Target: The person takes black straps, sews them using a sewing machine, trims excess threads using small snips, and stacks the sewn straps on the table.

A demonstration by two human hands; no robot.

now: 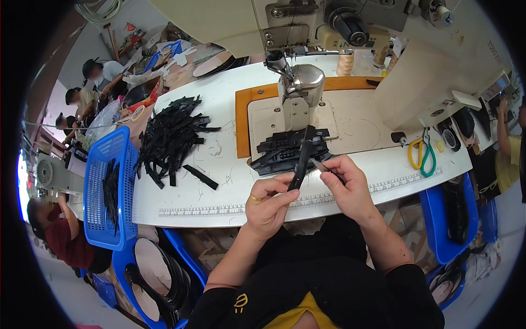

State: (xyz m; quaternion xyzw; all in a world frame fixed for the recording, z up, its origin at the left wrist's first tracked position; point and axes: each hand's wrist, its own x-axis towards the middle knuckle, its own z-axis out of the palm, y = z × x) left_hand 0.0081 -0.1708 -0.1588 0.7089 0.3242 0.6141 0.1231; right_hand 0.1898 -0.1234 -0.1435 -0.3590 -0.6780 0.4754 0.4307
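Note:
My left hand (271,203) pinches the lower end of a black strip (303,156), which points up and away toward the sewing machine. Closed around a small pointed blade (318,164) with a dark handle, my right hand (350,189) brings its tip close beside that strip; whether they touch I cannot tell. Just beyond both hands, a stack of black strips (274,156) lies at the foot of the machine's metal post (300,90). A larger heap of similar strips (172,134) covers the table's left part, with one loose strip (201,177) nearer me.
Yellow-and-green-handled scissors (422,156) lie at the right. A ruler strip (219,210) runs along the white table's front edge. Blue baskets (129,164) and bins (430,230) flank the table. Thread cones (345,63) stand behind the machine. Other people work at far left and right.

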